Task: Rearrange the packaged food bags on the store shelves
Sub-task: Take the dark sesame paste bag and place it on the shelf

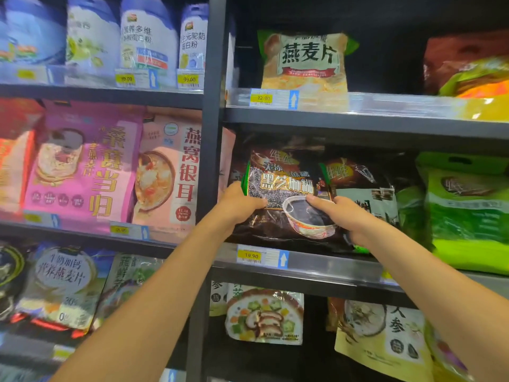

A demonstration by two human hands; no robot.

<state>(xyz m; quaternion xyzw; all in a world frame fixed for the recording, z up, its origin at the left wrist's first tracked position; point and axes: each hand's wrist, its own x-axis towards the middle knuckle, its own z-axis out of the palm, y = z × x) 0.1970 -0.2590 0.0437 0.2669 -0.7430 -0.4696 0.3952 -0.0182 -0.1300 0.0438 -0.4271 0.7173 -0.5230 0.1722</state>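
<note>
Gripping the black sesame bag (286,188) at the shelf (330,264) front edge: my left hand (239,202) pinched its left side, my right hand (348,215) its right side.

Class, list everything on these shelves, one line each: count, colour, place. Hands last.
dark sesame bag: one, black-brown, middle shelf, right bay
second dark bag: one, black-brown, just right of it
green bag: at least one, bright green, middle shelf, far right
oat bag: one, cream and green, top shelf, right bay
red bag: one, red-brown, top shelf, far right
white-blue packs: four, white and blue, top shelf, left bay
pink bag: one, pink, middle shelf, left bay
peach bag: one, peach, right of the pink bag
bottom-shelf bags: several, mixed colours, bottom shelf
price tags: several, yellow, on shelf edges
left hand: one, grips the dark sesame bag's left edge
right hand: one, grips its lower right
</note>
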